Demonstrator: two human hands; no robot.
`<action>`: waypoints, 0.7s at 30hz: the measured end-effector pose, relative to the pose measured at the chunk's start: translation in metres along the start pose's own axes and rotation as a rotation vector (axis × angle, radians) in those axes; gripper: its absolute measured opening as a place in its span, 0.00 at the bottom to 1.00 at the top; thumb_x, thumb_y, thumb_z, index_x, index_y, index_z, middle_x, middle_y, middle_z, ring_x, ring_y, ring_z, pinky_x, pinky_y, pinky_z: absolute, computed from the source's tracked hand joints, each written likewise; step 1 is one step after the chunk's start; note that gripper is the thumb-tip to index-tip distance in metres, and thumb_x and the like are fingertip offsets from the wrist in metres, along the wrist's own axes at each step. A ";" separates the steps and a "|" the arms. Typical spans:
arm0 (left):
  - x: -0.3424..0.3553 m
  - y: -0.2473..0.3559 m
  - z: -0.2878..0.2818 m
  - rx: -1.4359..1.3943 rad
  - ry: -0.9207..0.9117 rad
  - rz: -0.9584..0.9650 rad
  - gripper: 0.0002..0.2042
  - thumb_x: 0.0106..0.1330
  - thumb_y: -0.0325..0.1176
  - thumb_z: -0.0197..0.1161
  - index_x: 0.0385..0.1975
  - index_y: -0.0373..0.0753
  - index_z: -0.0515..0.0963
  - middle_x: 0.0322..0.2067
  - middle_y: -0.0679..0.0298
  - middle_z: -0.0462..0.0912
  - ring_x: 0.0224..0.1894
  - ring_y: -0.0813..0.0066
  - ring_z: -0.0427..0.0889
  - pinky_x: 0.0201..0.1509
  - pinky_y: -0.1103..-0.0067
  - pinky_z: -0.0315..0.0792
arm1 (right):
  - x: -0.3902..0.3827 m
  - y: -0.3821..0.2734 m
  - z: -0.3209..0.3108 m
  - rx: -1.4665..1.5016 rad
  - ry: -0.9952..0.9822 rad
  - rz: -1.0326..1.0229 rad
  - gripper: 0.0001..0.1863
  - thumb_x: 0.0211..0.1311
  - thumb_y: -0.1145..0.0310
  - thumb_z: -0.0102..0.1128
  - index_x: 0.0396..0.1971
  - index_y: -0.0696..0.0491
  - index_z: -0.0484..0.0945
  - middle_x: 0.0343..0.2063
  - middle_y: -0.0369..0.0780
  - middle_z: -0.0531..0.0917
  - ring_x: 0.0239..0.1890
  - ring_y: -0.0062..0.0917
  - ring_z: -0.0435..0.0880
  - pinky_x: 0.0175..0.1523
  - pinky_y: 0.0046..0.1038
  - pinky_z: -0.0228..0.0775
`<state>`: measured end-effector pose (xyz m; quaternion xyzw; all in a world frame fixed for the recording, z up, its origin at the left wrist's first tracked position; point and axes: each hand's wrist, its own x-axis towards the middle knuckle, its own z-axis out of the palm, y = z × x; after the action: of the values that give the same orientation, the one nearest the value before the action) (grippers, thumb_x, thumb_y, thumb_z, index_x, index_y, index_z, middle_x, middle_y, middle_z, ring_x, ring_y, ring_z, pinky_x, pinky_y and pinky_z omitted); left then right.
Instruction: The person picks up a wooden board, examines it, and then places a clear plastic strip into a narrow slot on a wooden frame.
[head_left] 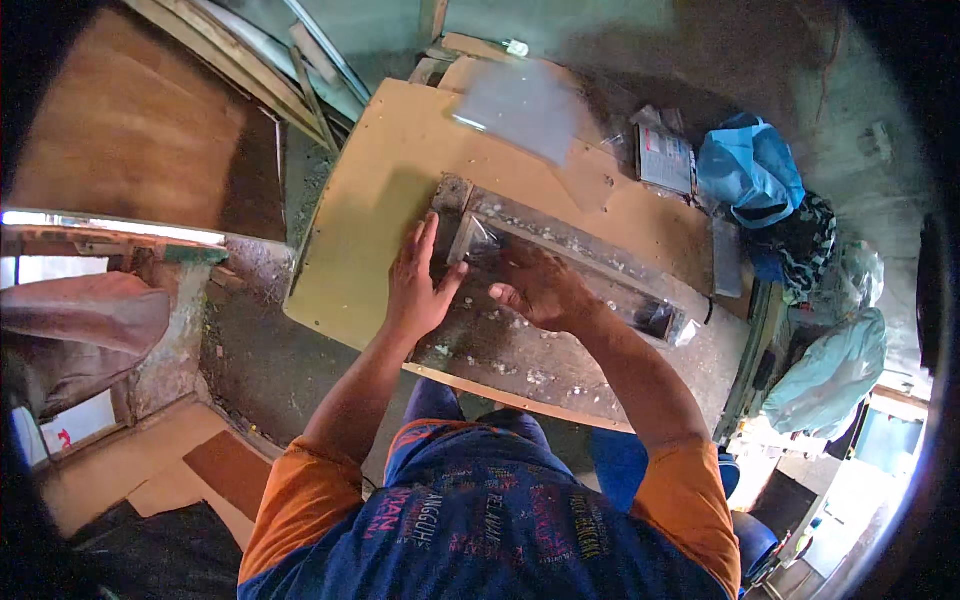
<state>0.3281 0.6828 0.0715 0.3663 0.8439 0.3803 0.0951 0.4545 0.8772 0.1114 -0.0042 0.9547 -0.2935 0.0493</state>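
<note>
A long, narrow wooden frame (600, 262) with a sunken middle lies slantwise on a worn, paint-spotted board. At its left end shows a small shiny piece of clear plastic (480, 238). My left hand (420, 285) is beside that end, fingers stretched and thumb apart, with nothing visible in it. Over the frame and close to the plastic is my right hand (548, 288), its thumb spread from the fingers. Its fingertips are shadowed, so whether they touch the plastic cannot be made out.
A stack of clear plastic sheets (520, 105) lies at the table's far side. To the right are a small box (665, 158), a blue plastic bag (750, 170) and a pale green bag (828, 375). A large brown panel (140, 130) leans at the left.
</note>
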 end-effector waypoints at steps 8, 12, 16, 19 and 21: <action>0.000 0.004 -0.002 0.020 0.028 0.035 0.38 0.63 0.46 0.61 0.70 0.42 0.51 0.64 0.45 0.60 0.65 0.46 0.61 0.66 0.57 0.55 | 0.015 -0.004 -0.004 0.026 -0.129 0.041 0.37 0.67 0.36 0.35 0.57 0.54 0.72 0.57 0.55 0.70 0.60 0.52 0.66 0.66 0.45 0.57; 0.002 0.004 -0.003 -0.027 0.046 0.060 0.37 0.63 0.43 0.62 0.69 0.41 0.52 0.63 0.45 0.62 0.64 0.47 0.63 0.66 0.58 0.56 | 0.027 -0.014 -0.012 0.030 -0.103 -0.017 0.36 0.66 0.36 0.36 0.57 0.52 0.72 0.58 0.54 0.69 0.61 0.50 0.67 0.66 0.45 0.58; 0.004 0.006 -0.004 -0.008 0.082 0.093 0.37 0.62 0.42 0.63 0.68 0.38 0.53 0.61 0.43 0.64 0.63 0.47 0.64 0.65 0.59 0.57 | 0.029 -0.015 -0.006 0.028 -0.079 0.001 0.37 0.65 0.34 0.35 0.56 0.50 0.73 0.57 0.53 0.70 0.62 0.48 0.66 0.66 0.44 0.59; 0.007 0.007 0.002 -0.098 0.150 0.093 0.38 0.61 0.41 0.64 0.68 0.36 0.53 0.59 0.45 0.68 0.59 0.48 0.69 0.63 0.58 0.60 | 0.038 -0.006 0.004 -0.076 -0.164 -0.050 0.36 0.65 0.35 0.37 0.57 0.50 0.72 0.58 0.52 0.70 0.63 0.47 0.65 0.66 0.43 0.59; 0.010 0.017 -0.004 -0.242 0.129 -0.016 0.37 0.59 0.38 0.67 0.66 0.33 0.56 0.53 0.47 0.73 0.53 0.52 0.75 0.59 0.63 0.65 | 0.033 -0.007 0.006 -0.052 -0.125 -0.034 0.36 0.65 0.36 0.38 0.57 0.50 0.72 0.57 0.51 0.70 0.63 0.47 0.66 0.66 0.43 0.60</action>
<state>0.3282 0.6952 0.0873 0.3203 0.7991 0.5012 0.0869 0.4225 0.8668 0.1069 -0.0400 0.9568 -0.2686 0.1039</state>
